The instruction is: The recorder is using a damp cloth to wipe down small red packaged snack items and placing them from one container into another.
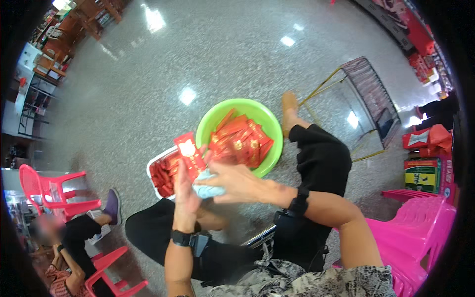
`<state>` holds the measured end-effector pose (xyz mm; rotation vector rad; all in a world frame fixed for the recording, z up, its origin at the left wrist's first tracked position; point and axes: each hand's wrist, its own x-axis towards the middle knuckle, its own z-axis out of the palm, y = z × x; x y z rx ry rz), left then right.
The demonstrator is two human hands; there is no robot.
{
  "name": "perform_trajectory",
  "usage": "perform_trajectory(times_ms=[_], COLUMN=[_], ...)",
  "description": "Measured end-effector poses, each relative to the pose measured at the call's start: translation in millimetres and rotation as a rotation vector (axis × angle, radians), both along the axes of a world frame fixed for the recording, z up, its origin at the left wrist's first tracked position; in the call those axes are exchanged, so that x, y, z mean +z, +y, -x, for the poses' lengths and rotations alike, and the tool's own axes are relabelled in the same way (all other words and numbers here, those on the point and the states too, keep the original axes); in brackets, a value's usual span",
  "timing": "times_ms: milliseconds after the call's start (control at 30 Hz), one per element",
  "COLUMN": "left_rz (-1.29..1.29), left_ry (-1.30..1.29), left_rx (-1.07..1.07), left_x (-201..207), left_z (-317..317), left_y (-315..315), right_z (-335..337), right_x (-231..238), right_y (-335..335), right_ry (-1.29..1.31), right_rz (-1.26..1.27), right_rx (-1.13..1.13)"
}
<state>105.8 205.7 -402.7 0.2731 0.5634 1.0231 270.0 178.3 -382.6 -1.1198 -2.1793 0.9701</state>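
In front of my lap, my left hand point(185, 190) is raised with a flat red packet point(187, 147) at its fingertips; the packet bears a pale and gold design. Close beside it, my right hand point(240, 184) grips a crumpled light blue cloth point(210, 185), which lies against the left palm. Just beyond my hands stands a round lime-green basin point(275, 129) with many red packets point(242, 136) piled in it. A white-rimmed tray point(152, 171), partly hidden by my left hand, holds more red packets point(163, 173).
A wire-topped stool point(368, 91) with a dark phone-like slab point(385, 123) on it stands at the right. Pink plastic chairs point(410, 232) point(52, 190) are at both sides. Another person point(69, 262) sits at lower left. Boxes point(422, 174) are stacked at the far right. The speckled floor point(163, 64) is shiny.
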Motion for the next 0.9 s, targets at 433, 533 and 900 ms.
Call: perform_trajectory(times_ms=[433,533,900], left_rz=[0.060,0.099,0.060], left_ry=[0.219,0.294,0.148], left_rx=[-0.106,-0.157,-0.403], left_x=[-2,7,20], left_z=[-9,-22,-14], left_y=[-8,-22,-28], right_z=[-34,-24,-34], right_x=[38,31,23], right_y=[25,19,30], right_ry=[0.058,-0.088,0.362], right_rz=[-0.014,-0.156,0.346], right_rx=[-0.341,-0.228,-0.411])
